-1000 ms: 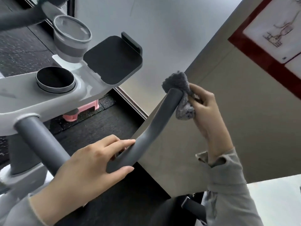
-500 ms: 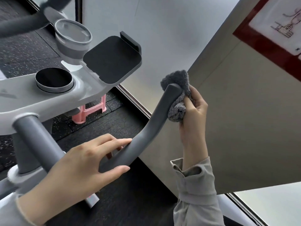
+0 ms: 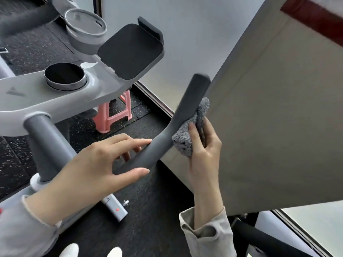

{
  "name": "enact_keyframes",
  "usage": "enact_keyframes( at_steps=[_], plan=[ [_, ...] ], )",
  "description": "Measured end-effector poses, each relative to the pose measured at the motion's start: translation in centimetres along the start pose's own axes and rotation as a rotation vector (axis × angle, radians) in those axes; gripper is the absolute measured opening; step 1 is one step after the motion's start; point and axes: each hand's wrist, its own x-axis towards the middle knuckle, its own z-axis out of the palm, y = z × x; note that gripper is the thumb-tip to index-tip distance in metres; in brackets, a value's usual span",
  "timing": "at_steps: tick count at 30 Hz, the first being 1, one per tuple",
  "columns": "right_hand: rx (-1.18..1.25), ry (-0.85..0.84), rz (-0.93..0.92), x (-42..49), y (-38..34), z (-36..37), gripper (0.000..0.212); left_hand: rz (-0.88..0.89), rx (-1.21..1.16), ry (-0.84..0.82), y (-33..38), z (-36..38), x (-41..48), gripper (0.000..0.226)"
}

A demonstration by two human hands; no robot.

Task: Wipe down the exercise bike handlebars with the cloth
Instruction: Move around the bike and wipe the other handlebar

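The dark grey right handlebar (image 3: 182, 115) of the exercise bike curves up from lower left to its rounded tip at upper right. My right hand (image 3: 203, 156) grips a fluffy grey cloth (image 3: 189, 132) and presses it against the bar's right side, about halfway along. My left hand (image 3: 92, 164) holds the lower stretch of the same bar, thumb under it and fingers over the top. The far left handlebar (image 3: 24, 19) shows blurred at the top left.
The bike's light grey console (image 3: 61, 101) carries a round cup holder (image 3: 65, 76), a dial (image 3: 85, 28) and a dark tablet tray (image 3: 130, 51). A pink stool (image 3: 113, 115) stands on the black speckled floor. A beige wall panel (image 3: 269, 117) rises close on the right.
My right hand has slid the cloth down the handlebar from the tip to its middle, leaving the tip bare. My left hand keeps its hold lower on the bar.
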Motion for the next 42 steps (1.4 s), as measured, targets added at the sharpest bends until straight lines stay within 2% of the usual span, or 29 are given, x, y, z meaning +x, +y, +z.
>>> enact_keyframes(
  at_steps=[5, 8, 12, 16, 22, 25, 30, 34, 37, 42],
  plan=[
    [-0.057, 0.075, 0.023, -3.3, 1.5, 1.2, 0.029, 0.045, 0.057, -0.009, 0.2, -0.2, -0.2, 0.059],
    [-0.009, 0.081, 0.081, -4.8, 2.0, 2.0, 0.024, 0.104, 0.137, -0.028, 0.2, -0.5, -0.3, 0.065],
    [0.084, 0.123, 0.212, -7.3, 2.4, 3.5, 0.037, 0.216, 0.193, -0.105, -0.9, -1.4, -1.0, 0.071],
    [0.139, 0.191, 0.270, -10.0, 2.7, 5.2, 0.035, 0.311, 0.266, -0.113, -3.1, -3.1, -2.3, 0.068],
    [0.168, 0.350, 0.234, -14.2, 2.5, 9.3, 0.033, 0.432, 0.331, -0.110, -6.2, -6.2, -3.4, 0.061],
    [0.144, 0.463, 0.204, -16.3, 3.0, 12.6, 0.043, 0.476, 0.383, -0.118, -7.6, -8.1, -3.3, 0.060],
    [0.170, 0.680, 0.162, -17.5, 4.4, 19.2, 0.059, 0.546, 0.434, -0.092, -9.5, -11.0, -2.6, 0.044],
    [0.244, 0.854, 0.132, -16.3, 5.4, 22.4, 0.054, 0.554, 0.472, -0.066, -11.2, -13.7, -1.9, 0.041],
    [0.265, 0.855, 0.091, -15.6, 5.9, 24.4, 0.054, 0.545, 0.459, -0.062, -12.4, -15.4, -1.2, 0.039],
    [0.287, 0.887, 0.137, -13.3, 6.8, 28.3, 0.063, 0.578, 0.387, -0.071, -13.8, -16.3, -0.3, 0.034]
  ],
)
